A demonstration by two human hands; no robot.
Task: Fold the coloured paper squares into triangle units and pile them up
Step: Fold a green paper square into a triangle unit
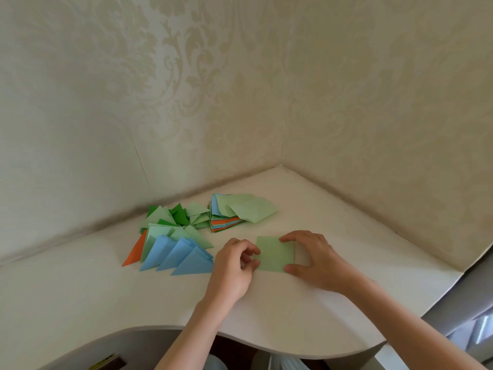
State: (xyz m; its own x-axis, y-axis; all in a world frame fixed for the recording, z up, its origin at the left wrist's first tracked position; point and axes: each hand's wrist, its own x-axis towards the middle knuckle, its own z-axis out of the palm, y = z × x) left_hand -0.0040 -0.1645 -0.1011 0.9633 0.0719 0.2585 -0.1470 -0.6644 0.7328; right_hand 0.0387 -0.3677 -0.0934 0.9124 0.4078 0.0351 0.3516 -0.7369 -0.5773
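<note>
Right now a light green paper square [274,253] lies flat on the white desk [266,316], just in front of me. My right hand [317,265] rests on its right side, spread open, with one finger on the far corner and my thumb on the near corner, pressing it down. My left hand [234,268] is at the left edge of the square, with the fingers curled in and the tips pinching that edge. Left of my hands is the pile of folded triangles [173,241]: blue ones in front, an orange one beside them, green ones behind. Behind the square, near the wall corner, sits the stack of unfolded squares [237,214], with green sheets on top.
</note>
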